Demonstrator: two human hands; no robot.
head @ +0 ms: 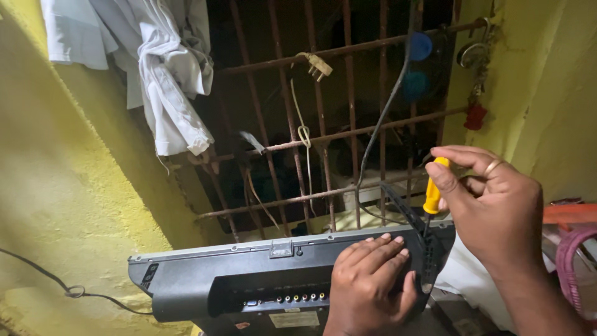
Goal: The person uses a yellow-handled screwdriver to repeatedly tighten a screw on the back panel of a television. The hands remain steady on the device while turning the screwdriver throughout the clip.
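- Right hand [497,208]: closed round the top of a yellow-handled screwdriver [433,190], thumb and fingers pinching the handle; a ring shows on one finger. The screwdriver stands nearly upright, its dark shaft pointing down to the top right corner of the television.
- Left hand [370,277]: open, palm down, fingers together and pressed flat on the back of the television near its right end. It grips nothing.
- Television [205,280]: dark grey, back panel facing the camera, leaning below a barred window. A row of small sockets runs along a recess low on the panel, just left of the left hand.
- Window bars [323,134]: rusty, with a plug and pale cord hung on them. A black cable [382,112] drops through them towards the television.
- White cloth [168,74]: draped at the window's upper left corner.
- Yellow wall [56,174]: on both sides of the window; a thin wire crosses it low on the left.
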